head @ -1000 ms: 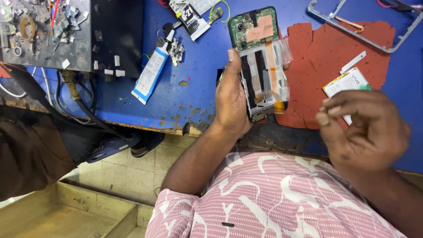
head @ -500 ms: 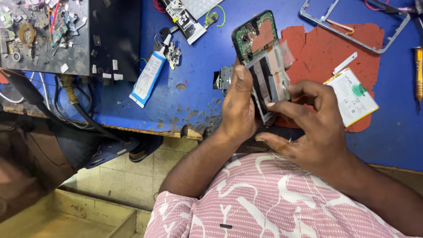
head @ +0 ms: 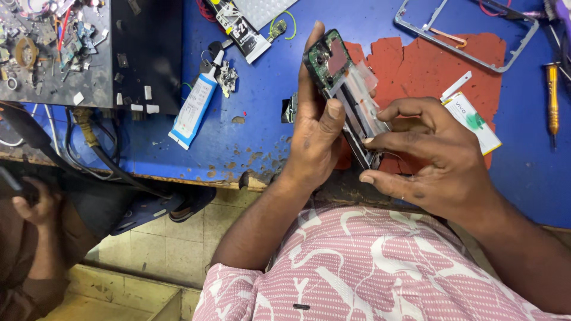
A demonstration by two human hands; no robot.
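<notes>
My left hand (head: 315,131) grips an opened phone (head: 345,89) with its back off, tilted over the blue bench; a green circuit board and a copper patch show at its top. My right hand (head: 428,154) rests against the phone's lower right side, fingertips pinching at the clear adhesive strips in the battery bay. A white phone battery (head: 476,122) lies flat on the red mat (head: 428,65) just right of my hands.
A white and blue glue tube (head: 193,107) lies left of the phone, a metal phone frame (head: 470,32) at the back, a yellow screwdriver (head: 552,98) far right. A black parts tray (head: 89,53) sits at left. Another person's hand (head: 33,205) is lower left.
My right hand, which was holding the battery off to the right, put it down on the red mat and came in to the phone's lower side. The left hand kept its hold.
</notes>
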